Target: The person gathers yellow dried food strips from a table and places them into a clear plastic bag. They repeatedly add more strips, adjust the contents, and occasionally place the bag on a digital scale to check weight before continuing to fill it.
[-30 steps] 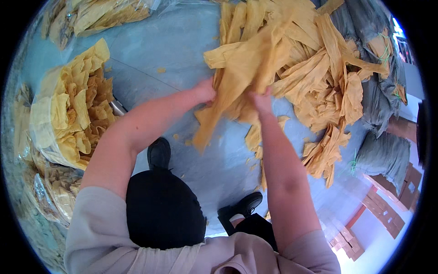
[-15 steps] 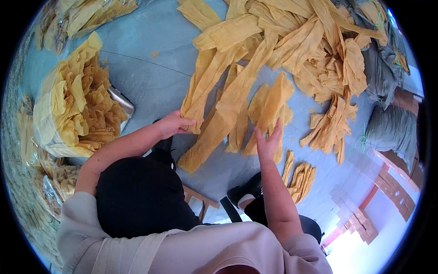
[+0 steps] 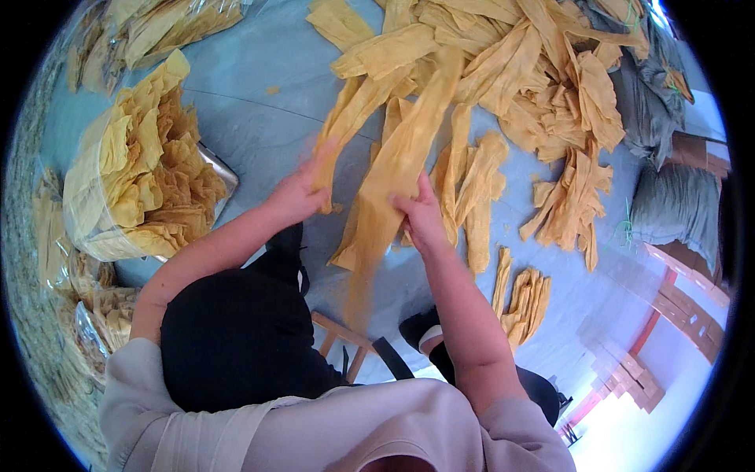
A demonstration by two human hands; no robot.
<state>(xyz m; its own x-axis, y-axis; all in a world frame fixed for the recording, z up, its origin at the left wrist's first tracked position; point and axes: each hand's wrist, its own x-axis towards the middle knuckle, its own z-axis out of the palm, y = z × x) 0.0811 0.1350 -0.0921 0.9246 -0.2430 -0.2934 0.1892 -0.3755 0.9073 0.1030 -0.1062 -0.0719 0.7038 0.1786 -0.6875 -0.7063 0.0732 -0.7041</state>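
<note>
Long wrinkled yellow-tan strips that look like dried bean curd sheets lie in front of me. My left hand (image 3: 301, 193), slightly blurred, is closed on the near end of one strip (image 3: 350, 114). My right hand (image 3: 425, 216) pinches the edge of a wider sheet (image 3: 401, 161) between thumb and fingers; its lower end hangs blurred above the floor. Just right of that hand, more sheets (image 3: 481, 177) lie loose. A small bundle of folded strips (image 3: 528, 303) rests near my right forearm.
A big heap of sheets (image 3: 543, 102) covers the far right floor. At left stands a clear bag (image 3: 86, 197) packed with upright sheets. Grey sacks (image 3: 676, 208) and cardboard boxes (image 3: 684, 315) line the right. A wooden stool (image 3: 358, 346) is by my legs.
My right hand has moved left from the loose sheets and taken hold of the wider sheet, lifting it. My left hand has shifted slightly up, still on its strip.
</note>
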